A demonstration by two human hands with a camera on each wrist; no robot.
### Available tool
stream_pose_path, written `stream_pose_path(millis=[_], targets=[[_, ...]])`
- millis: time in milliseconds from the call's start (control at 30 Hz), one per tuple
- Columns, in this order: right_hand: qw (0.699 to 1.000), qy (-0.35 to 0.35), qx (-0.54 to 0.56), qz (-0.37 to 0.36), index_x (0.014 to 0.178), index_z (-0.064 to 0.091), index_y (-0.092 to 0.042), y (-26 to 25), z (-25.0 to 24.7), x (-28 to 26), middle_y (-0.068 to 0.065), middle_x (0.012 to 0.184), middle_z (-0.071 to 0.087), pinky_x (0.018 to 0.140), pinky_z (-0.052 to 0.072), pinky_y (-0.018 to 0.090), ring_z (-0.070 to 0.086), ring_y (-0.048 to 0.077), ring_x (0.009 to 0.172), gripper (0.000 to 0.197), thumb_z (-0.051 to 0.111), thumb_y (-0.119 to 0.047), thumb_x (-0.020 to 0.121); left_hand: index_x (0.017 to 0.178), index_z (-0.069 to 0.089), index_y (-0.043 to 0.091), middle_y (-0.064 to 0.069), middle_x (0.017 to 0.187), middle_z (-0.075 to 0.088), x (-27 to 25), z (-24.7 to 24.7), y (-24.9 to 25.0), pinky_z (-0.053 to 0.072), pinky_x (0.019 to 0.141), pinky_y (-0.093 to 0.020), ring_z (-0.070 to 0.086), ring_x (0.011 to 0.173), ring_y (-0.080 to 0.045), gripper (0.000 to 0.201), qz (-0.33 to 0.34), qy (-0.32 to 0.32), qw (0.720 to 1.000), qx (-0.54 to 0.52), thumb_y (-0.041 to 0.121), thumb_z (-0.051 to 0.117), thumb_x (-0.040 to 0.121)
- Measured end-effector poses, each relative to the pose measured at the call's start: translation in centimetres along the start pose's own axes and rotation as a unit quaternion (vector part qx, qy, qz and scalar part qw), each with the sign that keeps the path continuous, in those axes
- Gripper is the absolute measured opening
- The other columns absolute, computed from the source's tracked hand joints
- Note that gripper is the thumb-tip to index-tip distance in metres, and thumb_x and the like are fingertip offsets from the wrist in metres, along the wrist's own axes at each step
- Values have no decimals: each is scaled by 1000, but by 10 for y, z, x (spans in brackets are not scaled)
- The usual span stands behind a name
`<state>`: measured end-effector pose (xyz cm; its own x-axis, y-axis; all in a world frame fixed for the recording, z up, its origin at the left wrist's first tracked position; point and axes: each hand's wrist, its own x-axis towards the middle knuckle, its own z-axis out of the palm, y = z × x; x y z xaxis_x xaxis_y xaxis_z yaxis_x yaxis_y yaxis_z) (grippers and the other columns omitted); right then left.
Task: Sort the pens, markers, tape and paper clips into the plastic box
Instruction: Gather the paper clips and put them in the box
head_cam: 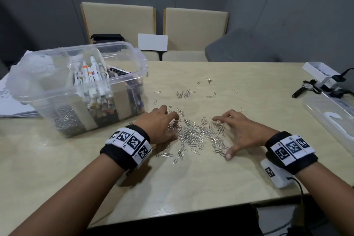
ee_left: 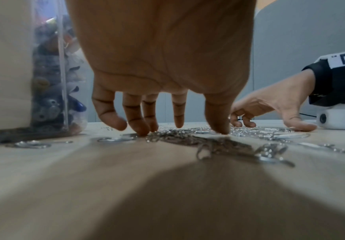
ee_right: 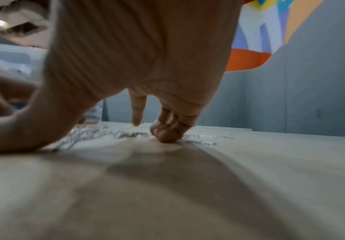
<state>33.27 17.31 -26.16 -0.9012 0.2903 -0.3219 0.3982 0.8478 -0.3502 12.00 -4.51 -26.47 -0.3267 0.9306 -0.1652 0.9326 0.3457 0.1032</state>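
Note:
A heap of silver paper clips (head_cam: pixel 197 136) lies on the pale wooden table (head_cam: pixel 191 184), with loose ones scattered beyond it. My left hand (head_cam: pixel 162 126) rests on the heap's left side, fingers spread and fingertips (ee_left: pixel 140 129) touching the clips (ee_left: pixel 208 141). On the right side my right hand (head_cam: pixel 239 132) stands arched, thumb and fingertips (ee_right: pixel 165 136) on the table among clips (ee_right: pixel 89 134). Neither hand holds anything. The clear plastic box (head_cam: pixel 80 86) at the left holds markers (head_cam: pixel 92 74), pens and paper clips in separate sections.
The box's clear lid (head_cam: pixel 333 119) lies at the table's right edge, with a white case (head_cam: pixel 319 72) and black cables behind it. Papers and a plastic bag (head_cam: pixel 28 74) sit left of the box. Two beige chairs (head_cam: pixel 193 30) stand behind the table.

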Motion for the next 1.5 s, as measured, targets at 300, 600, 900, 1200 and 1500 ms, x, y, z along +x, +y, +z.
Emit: stream_pose_path(millis=[300, 600, 900, 1200, 1500], targets=[[993, 72, 86, -47, 130, 58, -30, -29, 13, 35, -13, 101, 52, 80, 54, 33, 56, 4, 82, 89, 93, -38, 49, 138, 29, 44, 2, 127, 38, -4, -3, 3, 44, 80, -31, 52, 112, -19, 92, 61, -56, 996, -28, 79, 65, 61], [988, 21, -78, -135, 146, 31, -37, -55, 23, 46, -9, 152, 21, 113, 30, 34, 22, 10, 139, 97, 64, -77, 64, 129, 44, 34, 3, 118, 43, 0, -3, 1, 50, 82, -37, 59, 97, -19, 73, 61, -50, 995, -67, 60, 75, 68], [981, 80, -104, -143, 125, 60, -37, -71, 22, 44, -12, 126, 48, 91, 42, 28, 47, 10, 116, 34, 61, -37, 91, 129, 45, 34, 4, 120, 43, -1, -4, 4, 42, 75, -29, 56, 101, -18, 72, 57, -42, 997, -26, 62, 72, 69], [985, 81, -130, -84, 107, 67, -28, -96, 17, 42, -6, 105, 57, 78, 50, 34, 58, 17, 96, 22, 56, -16, 92, 102, 57, 15, -5, 104, 56, 4, -3, 9, 52, 78, -39, 58, 94, -25, 19, 38, -16, 999, -25, 5, 52, 87], [956, 252, -12, -151, 88, 75, -15, -149, -44, 53, 0, 86, 66, 76, 50, 30, 58, 14, 76, 10, 75, -9, 80, 96, 67, 12, -1, 94, 67, -43, -62, -24, 50, 75, -25, 59, 82, -13, 11, 30, 143, 982, -118, 8, 61, 88]])
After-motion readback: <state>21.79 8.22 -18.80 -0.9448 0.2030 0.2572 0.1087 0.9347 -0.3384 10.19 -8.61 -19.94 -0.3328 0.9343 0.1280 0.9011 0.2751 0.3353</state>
